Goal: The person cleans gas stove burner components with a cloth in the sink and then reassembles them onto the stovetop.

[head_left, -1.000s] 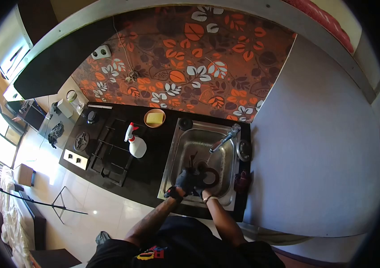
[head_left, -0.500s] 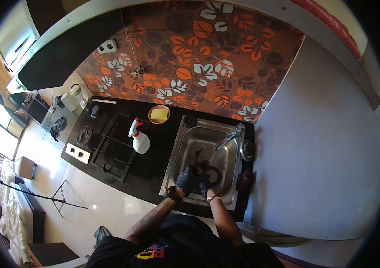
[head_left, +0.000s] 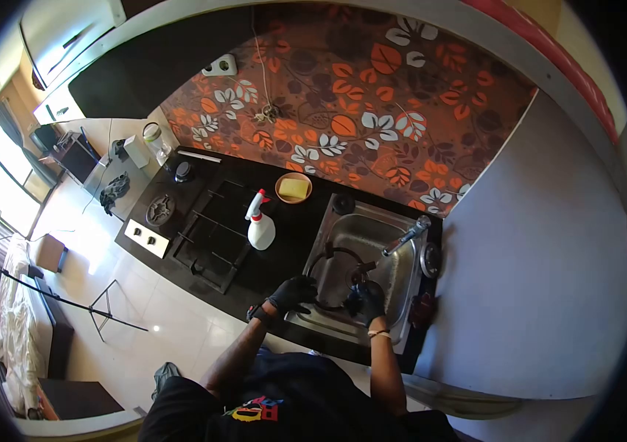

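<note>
A dark round burner grate (head_left: 328, 253) with short prongs is tilted in the steel sink (head_left: 313, 258). My left hand (head_left: 293, 293), in a black glove, has its fingers curled at the grate's left edge. My right hand (head_left: 370, 302), also black-gloved, is closed at the grate's lower right side; whether it grips the grate or a small dark item against it is hidden by the fingers. Above the basin, the chrome faucet (head_left: 407, 236) points toward the grate.
Left of the sink, a white spray bottle (head_left: 261, 232) with a red trigger stands beside the hob's pan support (head_left: 214, 228). Behind it is a bowl (head_left: 280, 193) with a yellow sponge (head_left: 293, 188). A grey panel (head_left: 527, 258) rises along the sink's right side.
My hands have moved apart, the left toward the sink's left edge. The grate has turned and shifted left relative to the sink. My head view has also swung.
</note>
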Tool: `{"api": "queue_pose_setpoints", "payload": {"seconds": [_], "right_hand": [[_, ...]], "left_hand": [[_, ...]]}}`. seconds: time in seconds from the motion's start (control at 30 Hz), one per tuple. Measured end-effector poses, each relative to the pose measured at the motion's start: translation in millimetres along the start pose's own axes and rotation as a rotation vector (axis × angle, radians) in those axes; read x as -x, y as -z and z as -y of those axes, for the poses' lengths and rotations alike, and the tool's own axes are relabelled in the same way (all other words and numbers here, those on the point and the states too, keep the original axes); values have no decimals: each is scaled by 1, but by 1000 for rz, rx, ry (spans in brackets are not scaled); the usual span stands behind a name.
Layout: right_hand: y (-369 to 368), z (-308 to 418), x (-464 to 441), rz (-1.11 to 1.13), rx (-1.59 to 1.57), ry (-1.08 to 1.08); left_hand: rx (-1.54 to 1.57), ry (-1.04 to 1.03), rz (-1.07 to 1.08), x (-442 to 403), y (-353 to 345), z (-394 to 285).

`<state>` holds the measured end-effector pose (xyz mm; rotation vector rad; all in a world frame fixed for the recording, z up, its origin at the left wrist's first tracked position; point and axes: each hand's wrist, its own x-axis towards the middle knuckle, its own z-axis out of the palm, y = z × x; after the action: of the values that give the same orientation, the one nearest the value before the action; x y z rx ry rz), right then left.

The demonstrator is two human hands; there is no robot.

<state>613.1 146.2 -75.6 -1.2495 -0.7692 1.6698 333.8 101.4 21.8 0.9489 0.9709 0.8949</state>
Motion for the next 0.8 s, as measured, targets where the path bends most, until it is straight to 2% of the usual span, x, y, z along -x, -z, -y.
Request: {"api": "queue_pose_setpoints", "payload": {"seconds": [0.03,0.07,0.17,0.23,0.3,0.33,0.4,0.47,0.53,0.57,0.6,0.63,0.7,0.73,0.8], "right_hand": [[-16,13,7,-25,63,47],[-26,27,21,-8,23,-59],[-53,35,34,-11,185,-25],[-79,39,48,-32,295,-18],[-104,29,47,-48,377,-7],[-113,17,45,-56,403,-7],[-129,-4,41,4,388,-10],[-177,4,56,21,376,-73],[-236,26,81,53,309,-221],[-255,20,80,53,396,-216],[-273,16,80,55,484,-209],[-292,14,78,58,569,-199],[-335,8,75,4,523,-175],[-351,5,76,-26,501,-166],[-369,-15,55,93,594,-62]], "left_hand": [[141,105,-4,11,4,-11],[282,211,-8,19,10,-18],[30,150,123,36,44,-6],[-582,-495,214,34,84,31],[-719,-678,207,43,114,37],[-548,-529,169,55,120,29],[-581,-552,131,72,150,27],[-1001,-903,122,77,198,30],[-507,-229,84,110,221,-26],[-244,103,63,125,230,-47],[-129,128,2,133,244,-49],[-211,0,31,135,266,-42],[-372,-246,90,141,307,-35],[-303,-166,67,151,319,-39],[-168,-16,25,167,342,-61]]}}
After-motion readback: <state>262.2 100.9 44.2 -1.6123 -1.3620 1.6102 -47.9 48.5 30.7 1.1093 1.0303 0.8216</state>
